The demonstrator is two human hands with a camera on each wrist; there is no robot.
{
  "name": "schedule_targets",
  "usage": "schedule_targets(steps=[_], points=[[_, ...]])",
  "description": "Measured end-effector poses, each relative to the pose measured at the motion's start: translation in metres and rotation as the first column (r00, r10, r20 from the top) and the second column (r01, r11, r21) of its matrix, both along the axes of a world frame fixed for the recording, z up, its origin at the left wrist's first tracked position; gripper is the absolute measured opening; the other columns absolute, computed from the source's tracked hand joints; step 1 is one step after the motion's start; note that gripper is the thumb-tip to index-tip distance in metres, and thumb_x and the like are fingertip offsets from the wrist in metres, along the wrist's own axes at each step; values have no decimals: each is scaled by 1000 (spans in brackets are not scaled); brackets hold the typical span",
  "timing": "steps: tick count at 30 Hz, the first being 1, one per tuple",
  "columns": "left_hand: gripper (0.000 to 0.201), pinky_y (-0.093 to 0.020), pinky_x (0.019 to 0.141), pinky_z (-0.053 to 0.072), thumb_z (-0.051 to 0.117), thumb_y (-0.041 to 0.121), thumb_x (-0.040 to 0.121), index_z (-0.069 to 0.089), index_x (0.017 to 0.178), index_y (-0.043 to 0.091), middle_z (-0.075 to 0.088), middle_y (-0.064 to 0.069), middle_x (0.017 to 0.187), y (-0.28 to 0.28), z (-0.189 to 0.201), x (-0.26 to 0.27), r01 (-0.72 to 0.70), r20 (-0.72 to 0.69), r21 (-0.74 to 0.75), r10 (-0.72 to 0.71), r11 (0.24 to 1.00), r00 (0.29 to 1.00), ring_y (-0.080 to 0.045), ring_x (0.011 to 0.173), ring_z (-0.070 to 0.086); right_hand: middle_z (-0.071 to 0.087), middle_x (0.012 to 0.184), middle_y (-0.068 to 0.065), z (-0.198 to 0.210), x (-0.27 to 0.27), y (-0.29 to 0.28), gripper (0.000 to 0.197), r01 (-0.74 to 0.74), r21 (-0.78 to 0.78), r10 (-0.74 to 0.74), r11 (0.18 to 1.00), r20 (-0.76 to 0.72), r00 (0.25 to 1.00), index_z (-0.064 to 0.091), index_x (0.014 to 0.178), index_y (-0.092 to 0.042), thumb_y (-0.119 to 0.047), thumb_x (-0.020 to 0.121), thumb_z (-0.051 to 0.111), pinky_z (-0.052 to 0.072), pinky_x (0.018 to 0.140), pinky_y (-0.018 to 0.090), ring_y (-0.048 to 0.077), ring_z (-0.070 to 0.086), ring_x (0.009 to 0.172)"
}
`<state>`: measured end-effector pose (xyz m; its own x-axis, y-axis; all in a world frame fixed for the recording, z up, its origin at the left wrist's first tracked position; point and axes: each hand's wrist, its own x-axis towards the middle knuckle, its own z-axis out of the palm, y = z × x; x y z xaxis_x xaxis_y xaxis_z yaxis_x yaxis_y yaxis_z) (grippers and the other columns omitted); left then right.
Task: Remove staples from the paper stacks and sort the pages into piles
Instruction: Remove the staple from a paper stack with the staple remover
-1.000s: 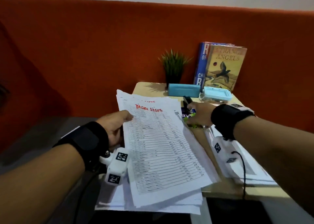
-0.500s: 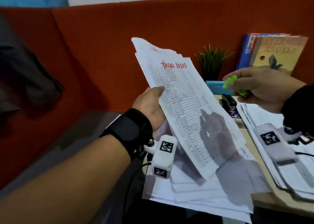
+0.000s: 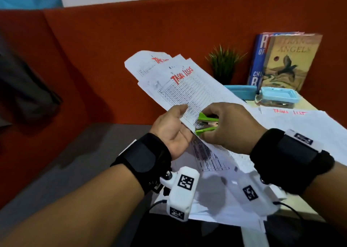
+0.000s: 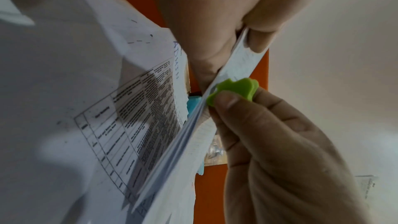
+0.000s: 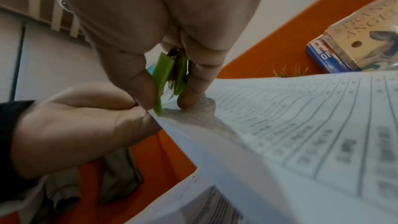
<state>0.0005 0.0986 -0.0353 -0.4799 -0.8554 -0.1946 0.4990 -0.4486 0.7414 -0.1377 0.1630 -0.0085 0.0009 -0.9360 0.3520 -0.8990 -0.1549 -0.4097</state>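
Head view: left hand (image 3: 171,132) pinches the stapled white printed paper stack (image 3: 189,89), right hand (image 3: 229,126) squeezes the green plastic staple remover (image 3: 206,123) at its edge — staple-pulling underway, a clean outward pull likely next.

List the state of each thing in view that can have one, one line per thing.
Left hand: grips the stapled stack's edge.
Right hand: pinches the green staple remover.
Stapled stack: lifted off the table, tilted, pages fanned.
Green staple remover: squeezed, at the stack's edge.
Loose pages: lying flat on the table.
Blue-lidded box: lid on.
Books: upright, closed.
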Motion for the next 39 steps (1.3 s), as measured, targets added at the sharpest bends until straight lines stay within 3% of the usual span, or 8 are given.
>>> schedule_targets(steps=[3,6,8,12,17,22,30,39], points=[[51,-41,99,51,51,25,100,50,143,-2,63,-26,133,3,-1,-1,-1,-26,3,2,1000,1000,-39,120,64,65,81,-2,-3,3,1,27,-28,-112,30,993,19,999,67,85,-17,-38,69,75,45,69,33,16,57,77],[47,-40,72,63,49,33,102,55,133,-2,64,-33,119,8,-1,-4,-13,-20,4,13,1000,1000,-39,90,71,56,73,-3,-7,8,1,33,-23,-163,12,986,-68,998,59,76,-18,-50,68,63,28,60,31,16,48,71],[48,-39,67,63,48,35,102,58,129,-3,64,-34,114,12,-1,-7,-4,-28,-8,3,1000,1000,-37,84,71,54,74,-3,-7,10,0,35,-7,-181,-11,983,-99,995,58,76,-18,-52,67,56,24,62,28,16,45,72],[48,-38,71,62,48,31,102,61,124,-9,66,-29,101,19,2,-8,-23,3,-52,23,998,1000,-34,81,70,49,73,-4,-4,10,-1,37,12,-158,-33,987,-129,991,55,73,-21,-56,65,47,30,64,29,18,49,74],[35,-38,75,58,46,22,104,65,99,-7,69,-21,82,26,7,-10,-66,24,-142,70,988,997,-28,73,69,48,75,-4,1,14,-3,31,60,-130,-86,990,-205,975,57,76,-20,-51,68,55,31,65,29,21,52,77],[31,-46,91,52,47,19,104,66,97,-5,68,-22,89,28,6,-12,-103,44,-185,113,977,993,-30,84,66,48,76,-4,3,17,-5,22,73,-110,-94,991,-208,974,56,78,-25,-45,75,63,29,67,27,18,44,75],[33,-32,68,54,47,16,104,69,84,4,70,-9,73,27,1,-14,-120,66,-201,136,972,989,-16,65,67,51,70,-3,10,19,-7,23,76,-38,-82,996,-195,977,48,69,-23,-39,74,64,32,64,27,22,50,72],[31,-34,74,54,45,17,105,68,92,2,72,-10,80,27,3,-14,-120,39,-172,129,978,991,-18,74,69,67,84,2,16,23,-4,18,66,-29,-70,997,-181,981,69,86,-18,-32,77,64,45,70,28,23,60,84]])
